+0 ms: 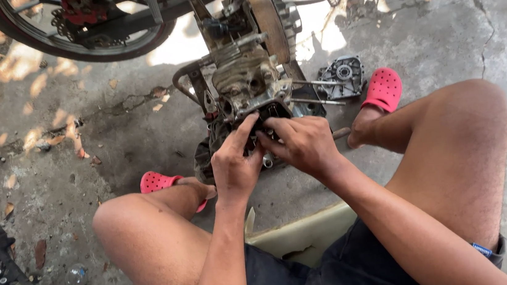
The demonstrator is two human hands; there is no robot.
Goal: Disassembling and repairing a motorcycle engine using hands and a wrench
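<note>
Centrally, engine (247,81): stood on the concrete floor (442,37) between the knees.
Left hand (234,166): grip pressed onto the engine's near edge.
Right hand (303,144): fingertips pinching a small part, hidden.
Advice: part is best kept square, engine steadied.
Nearby: cover (341,78), wheel (81,29).

Single head-worn view, steeply downward and close over the engine block (250,81) on cracked concrete floor (429,39)

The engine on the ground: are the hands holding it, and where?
Both hands rest fingers on the engine's near lower end; a closed grip cannot be told.
</note>
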